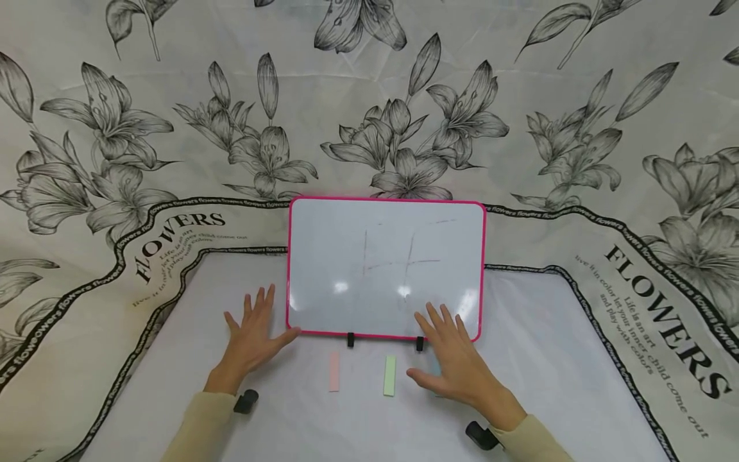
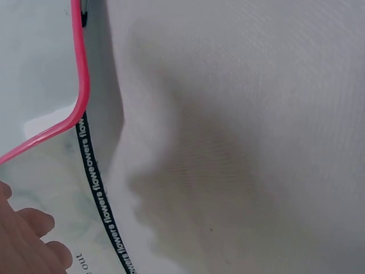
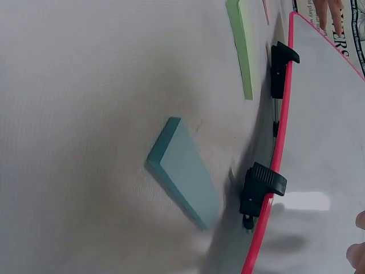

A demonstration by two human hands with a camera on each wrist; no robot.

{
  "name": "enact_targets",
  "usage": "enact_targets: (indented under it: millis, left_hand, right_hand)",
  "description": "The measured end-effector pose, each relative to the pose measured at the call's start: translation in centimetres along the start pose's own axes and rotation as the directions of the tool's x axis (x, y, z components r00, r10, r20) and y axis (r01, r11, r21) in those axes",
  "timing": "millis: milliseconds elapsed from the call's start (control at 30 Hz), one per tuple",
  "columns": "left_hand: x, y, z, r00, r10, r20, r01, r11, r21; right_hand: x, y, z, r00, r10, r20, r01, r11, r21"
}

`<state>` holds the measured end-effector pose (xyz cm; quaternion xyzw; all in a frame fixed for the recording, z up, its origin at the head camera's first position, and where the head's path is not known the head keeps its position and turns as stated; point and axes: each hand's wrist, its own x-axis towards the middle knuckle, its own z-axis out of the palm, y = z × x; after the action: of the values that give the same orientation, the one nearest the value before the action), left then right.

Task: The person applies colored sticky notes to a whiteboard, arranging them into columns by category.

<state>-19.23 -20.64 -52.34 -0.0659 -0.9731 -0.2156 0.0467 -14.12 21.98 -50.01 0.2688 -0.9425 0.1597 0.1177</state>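
Note:
A whiteboard [image 1: 329,237] with a pink frame stands propped up, bearing faint dark strokes. My left hand [image 1: 251,340] is spread beside its lower left corner, thumb tip right at the frame and nothing in the fingers. Fingers apart and holding nothing, my right hand [image 1: 458,366] overlaps the board's lower right edge in the head view. Below the board lie a pink strip [image 1: 334,371] and a green strip [image 1: 389,376]. A blue block [image 3: 191,177], mostly hidden behind the right hand in the head view, shows fully in the right wrist view.
Two black clips [image 1: 350,340] grip the board's bottom edge. Beneath everything is a white cloth [image 1: 323,430] with a black lettered border and printed flowers [image 1: 410,173]. Small black devices [image 1: 247,401] sit at both wrists, and glare spots show on the board.

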Motion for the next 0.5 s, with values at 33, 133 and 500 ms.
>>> enact_targets:
  millis: [33, 133, 500]
  left_hand:
    - [0.0, 0.0, 0.1, 1.000, -0.001, -0.002, 0.001, 1.000, -0.009]
    - [0.1, 0.1, 0.2, 1.000, -0.012, 0.002, 0.012, 1.000, -0.022]
    - [0.6, 0.4, 0.3, 1.000, 0.009, -0.019, -0.010, 0.996, -0.092]
  right_hand:
    - [0.1, -0.2, 0.1, 1.000, -0.005, 0.000, 0.005, 1.000, 0.008]
    - [0.4, -0.7, 0.6, 1.000, -0.024, 0.003, 0.024, 1.000, 0.020]
    - [1.4, -2.6, 2.4, 0.996, -0.092, 0.009, 0.091, 0.993, 0.075]
